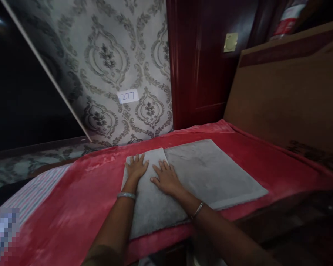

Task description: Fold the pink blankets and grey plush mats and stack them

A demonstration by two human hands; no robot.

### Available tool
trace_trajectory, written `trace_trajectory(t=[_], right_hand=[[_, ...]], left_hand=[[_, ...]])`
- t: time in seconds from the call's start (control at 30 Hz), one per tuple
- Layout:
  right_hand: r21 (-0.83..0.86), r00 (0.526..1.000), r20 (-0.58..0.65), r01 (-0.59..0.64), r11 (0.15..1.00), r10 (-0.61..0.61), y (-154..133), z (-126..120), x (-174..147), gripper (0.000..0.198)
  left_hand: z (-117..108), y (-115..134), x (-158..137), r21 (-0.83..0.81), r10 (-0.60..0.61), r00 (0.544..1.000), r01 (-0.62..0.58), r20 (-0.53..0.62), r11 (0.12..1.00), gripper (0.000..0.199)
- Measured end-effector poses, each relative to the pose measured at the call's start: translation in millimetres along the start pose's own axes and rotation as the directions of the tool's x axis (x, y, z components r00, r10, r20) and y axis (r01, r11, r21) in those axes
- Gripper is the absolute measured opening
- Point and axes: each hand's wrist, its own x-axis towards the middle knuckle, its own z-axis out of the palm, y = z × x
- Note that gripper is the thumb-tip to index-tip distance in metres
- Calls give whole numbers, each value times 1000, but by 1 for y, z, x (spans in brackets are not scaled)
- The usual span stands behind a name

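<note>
A grey towel-like cloth [216, 173] lies on a red plush blanket, its left part folded over onto itself. My left hand [137, 167] rests flat near the upper left corner of the folded part, fingers spread. Close beside it, my right hand [167, 178] also lies flat on the folded part, near the fold's inner edge, with fingers apart. Neither hand grips anything. My forearms cover some of the cloth's near side.
The red blanket [100, 199] covers the surface. A striped cloth [39, 188] lies at left, below a dark screen [30, 85]. A large cardboard box [291, 92] stands at right, a bottle [288, 20] above it. Behind are patterned wallpaper and a card [128, 96] reading 277.
</note>
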Motion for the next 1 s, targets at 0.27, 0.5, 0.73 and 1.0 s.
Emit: trace_trajectory(t=[0.27,0.5,0.73,1.0], right_hand=[[33,991,96,90,995,-92,19,-16,-33,75],[37,992,97,81,996,-84,37,-19,-118,62],[202,993,-84,99,974,-83,76,-30,-158,51],[236,712,-442,-494,837,545,200,-115,-162,50]], left_hand=[[0,-1,6,-9,6,1000,-7,-11,1000,66],[-3,-1,3,6,59,996,-59,-68,998,66],[-35,38,-22,68,210,968,-202,-137,977,51],[-2,101,-56,49,381,924,-380,-24,924,63]])
